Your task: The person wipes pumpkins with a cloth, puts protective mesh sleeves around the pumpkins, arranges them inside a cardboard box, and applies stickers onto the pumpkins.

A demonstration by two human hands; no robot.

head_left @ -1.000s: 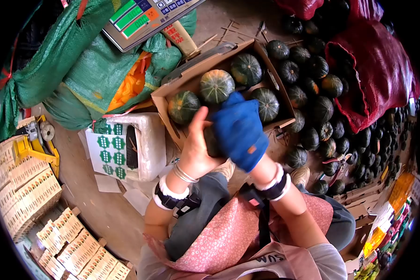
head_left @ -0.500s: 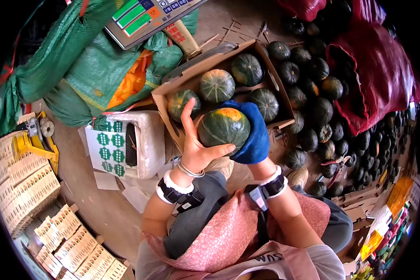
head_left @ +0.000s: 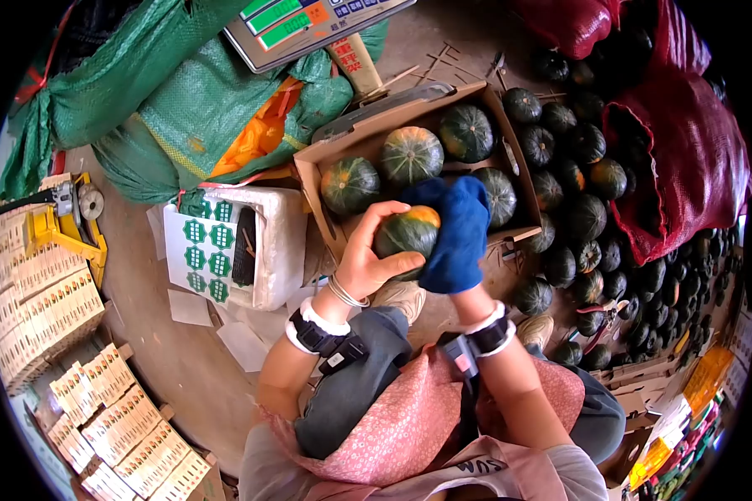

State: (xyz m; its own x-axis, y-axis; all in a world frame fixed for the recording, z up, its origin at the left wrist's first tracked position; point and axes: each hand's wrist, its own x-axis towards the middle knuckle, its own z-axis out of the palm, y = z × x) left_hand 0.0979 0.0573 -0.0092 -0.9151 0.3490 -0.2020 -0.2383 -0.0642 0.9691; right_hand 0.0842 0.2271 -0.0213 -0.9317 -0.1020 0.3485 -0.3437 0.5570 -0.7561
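Observation:
A green pumpkin (head_left: pixel 407 240) with an orange patch is held above the near side of an open cardboard box (head_left: pixel 312 196). My left hand (head_left: pixel 358 260) is closed around its left side, thumb in front. A blue cloth (head_left: pixel 458 238) presses against the pumpkin's right side. It covers my right hand (head_left: pixel 471 301), whose fingers are hidden beneath it. Inside the box sit several more pumpkins, among them one with an orange top (head_left: pixel 412 156) and a dark green one (head_left: pixel 466 134).
Several loose pumpkins (head_left: pixel 581 219) cover the floor at right, beside a red mesh sack (head_left: pixel 685 159). A white foam box (head_left: pixel 280 250) with green stickers (head_left: pixel 207 250) stands left. Behind are a green woven sack (head_left: pixel 188 108) and a digital scale (head_left: pixel 309 33). Printed cartons (head_left: pixel 42 313) are stacked far left.
The pumpkin has been turned and tilted between my hands, its orange patch now facing the cloth. The cloth has shifted up along its right side. The whole view has moved slightly.

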